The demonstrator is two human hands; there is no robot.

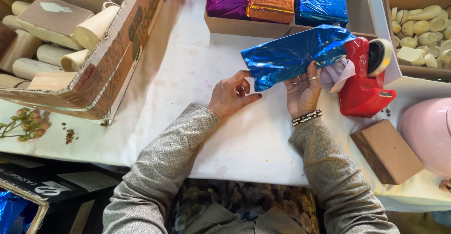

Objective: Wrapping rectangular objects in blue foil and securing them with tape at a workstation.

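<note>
A block wrapped in shiny blue foil (pixel 293 55) is held above the white table (pixel 197 74). My right hand (pixel 304 92) grips it from below, thumb on the foil, with rings and beaded bracelets showing. My left hand (pixel 231 94) pinches the foil's lower left corner with thumb and fingers. A bit of white paper (pixel 339 73) sticks out under the foil's right end.
A red tape dispenser (pixel 364 79) stands right of the foil. A plain brown block (pixel 386 150) lies at the near right beside a pink round object (pixel 428 131). Boxes hold foil-wrapped blocks (pixel 272 1), wooden pieces (pixel 56 32) and pale small pieces (pixel 423 32).
</note>
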